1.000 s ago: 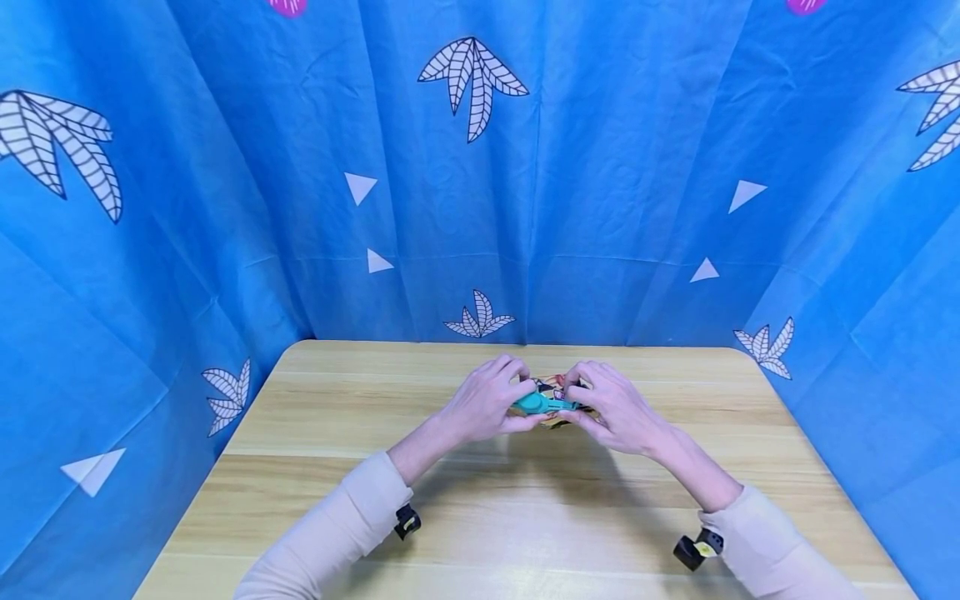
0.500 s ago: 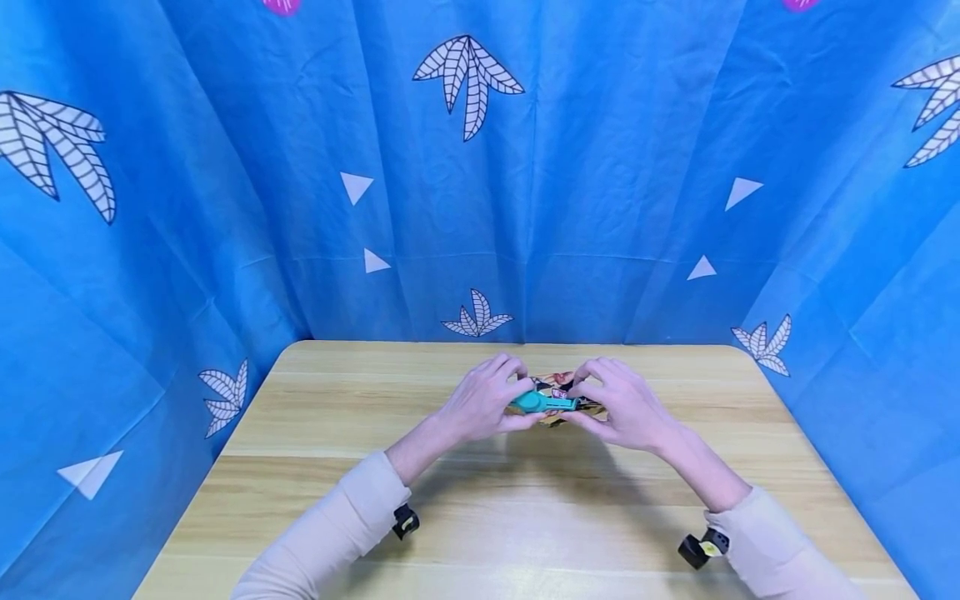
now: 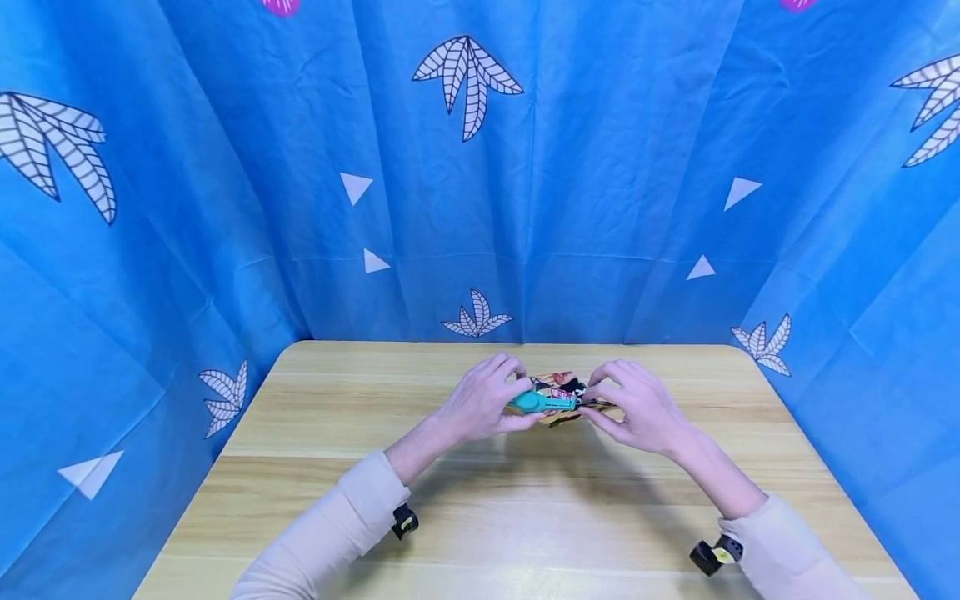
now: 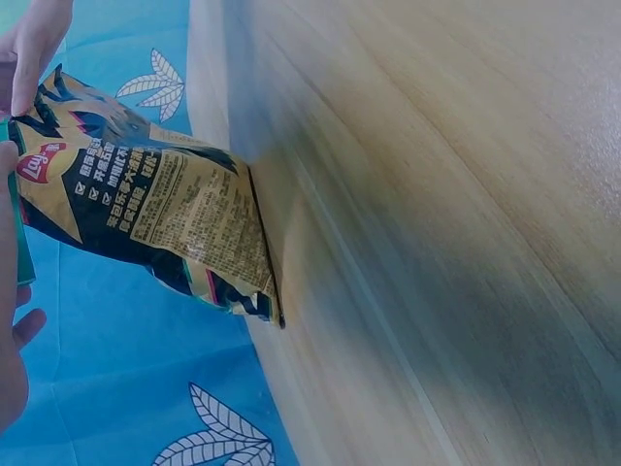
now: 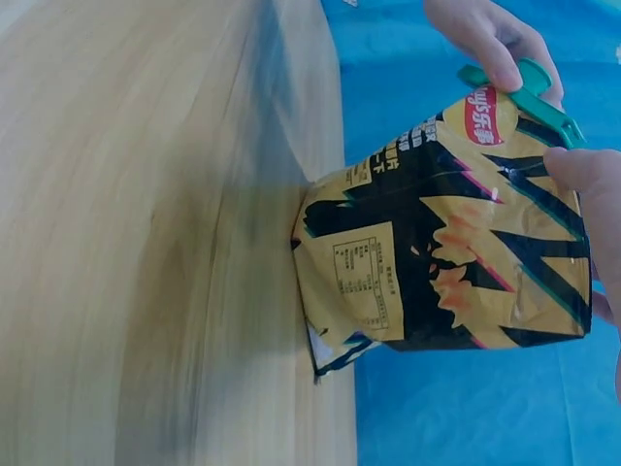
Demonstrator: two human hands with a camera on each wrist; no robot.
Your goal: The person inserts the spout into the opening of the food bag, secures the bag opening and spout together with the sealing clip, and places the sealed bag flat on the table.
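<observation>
A gold and black chip bag [image 5: 427, 243] with a red Lay's logo stands with its bottom on the table, as both wrist views show. A teal bag clip [image 3: 534, 402] lies across part of its top edge. My left hand [image 3: 486, 400] holds the clip between thumb and fingers. Just right of the clip's end, my right hand [image 3: 636, 408] pinches the top edge of the bag between thumb and fingertips. In the right wrist view the clip [image 5: 545, 109] sits on the bag's upper corner by the logo.
The light wooden table [image 3: 360, 500] has rounded far corners. Blue curtains [image 3: 600, 167] with white leaves and triangles hang behind it and along both sides. A small black device [image 3: 716, 554] is strapped at the right sleeve, another black device [image 3: 405, 522] at the left.
My right hand has slid to the right along the bag's top, away from the clip's end. More of the printed bag shows between the hands. The left hand has stayed on the clip.
</observation>
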